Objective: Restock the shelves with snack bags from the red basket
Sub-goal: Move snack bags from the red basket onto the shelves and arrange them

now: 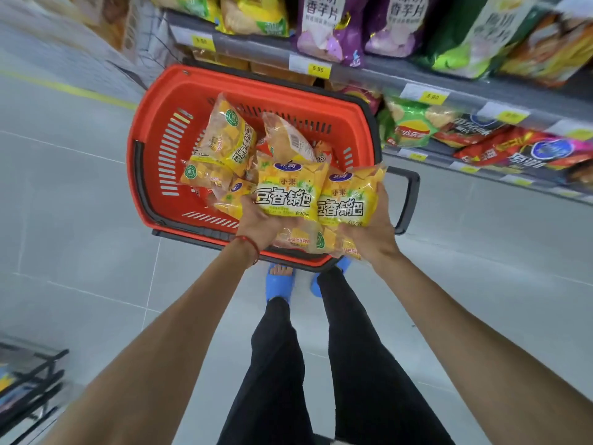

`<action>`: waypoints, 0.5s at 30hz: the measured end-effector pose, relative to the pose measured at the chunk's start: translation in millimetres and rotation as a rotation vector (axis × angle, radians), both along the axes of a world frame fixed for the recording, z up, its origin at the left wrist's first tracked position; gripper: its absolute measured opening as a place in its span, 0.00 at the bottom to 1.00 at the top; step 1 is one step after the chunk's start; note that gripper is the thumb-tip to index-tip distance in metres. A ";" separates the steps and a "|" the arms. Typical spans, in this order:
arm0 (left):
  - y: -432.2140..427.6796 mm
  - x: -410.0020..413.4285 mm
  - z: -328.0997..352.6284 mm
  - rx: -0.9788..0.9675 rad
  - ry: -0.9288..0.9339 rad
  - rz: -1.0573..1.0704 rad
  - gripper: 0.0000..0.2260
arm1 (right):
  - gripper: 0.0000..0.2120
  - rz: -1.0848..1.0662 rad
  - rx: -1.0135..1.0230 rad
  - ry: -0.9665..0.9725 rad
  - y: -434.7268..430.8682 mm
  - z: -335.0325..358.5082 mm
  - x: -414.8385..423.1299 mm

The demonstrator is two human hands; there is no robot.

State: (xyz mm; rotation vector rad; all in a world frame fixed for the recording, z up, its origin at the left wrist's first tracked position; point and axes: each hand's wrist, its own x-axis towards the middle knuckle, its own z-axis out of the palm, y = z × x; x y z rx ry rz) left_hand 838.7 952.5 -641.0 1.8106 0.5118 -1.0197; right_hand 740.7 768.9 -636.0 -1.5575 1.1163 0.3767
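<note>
The left grip (260, 224) is curled around the lower edge of one yellow snack bag (284, 191). The right grip (369, 234) holds a second yellow bag (348, 200) that touches the first one. Both bags are at the centre of the frame, above the near rim of the red basket (154, 123). Several loose bags (224, 139) lie inside the basket. The shelves (417, 80) at the upper right look quite full. I judge the restocking is partly done: these two bags are lifted but not yet placed.

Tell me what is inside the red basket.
Loose yellow snack bags lie heaped inside the red basket. The gripped bags in the left hand and right hand cover its near corner, and the heap hides much of the bottom.
</note>
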 end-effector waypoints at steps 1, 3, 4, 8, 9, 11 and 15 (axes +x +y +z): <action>0.2 -3.3 7.7 -0.013 -0.016 -0.002 0.44 | 0.53 -0.015 0.000 -0.019 0.1 9.5 -5.6; 0.4 -7.9 22.8 -0.050 -0.013 0.004 0.51 | 0.53 -0.060 0.002 -0.058 3.6 29.0 -18.7; 0.2 -9.3 32.5 -0.077 -0.016 0.002 0.53 | 0.53 -0.096 0.000 -0.084 6.7 39.0 -26.7; 8.1 -13.6 71.3 -0.125 -0.074 -0.032 0.48 | 0.53 -0.204 0.000 -0.204 20.6 84.7 -55.5; 9.7 -15.0 83.2 -0.119 -0.094 -0.059 0.47 | 0.52 -0.239 0.006 -0.235 23.9 97.2 -61.8; 12.0 -19.9 113.1 -0.136 -0.125 -0.127 0.47 | 0.52 -0.313 0.018 -0.286 30.8 124.2 -74.6; 11.5 -30.1 164.7 -0.137 -0.171 -0.236 0.45 | 0.42 -0.456 0.020 -0.399 40.0 180.8 -106.8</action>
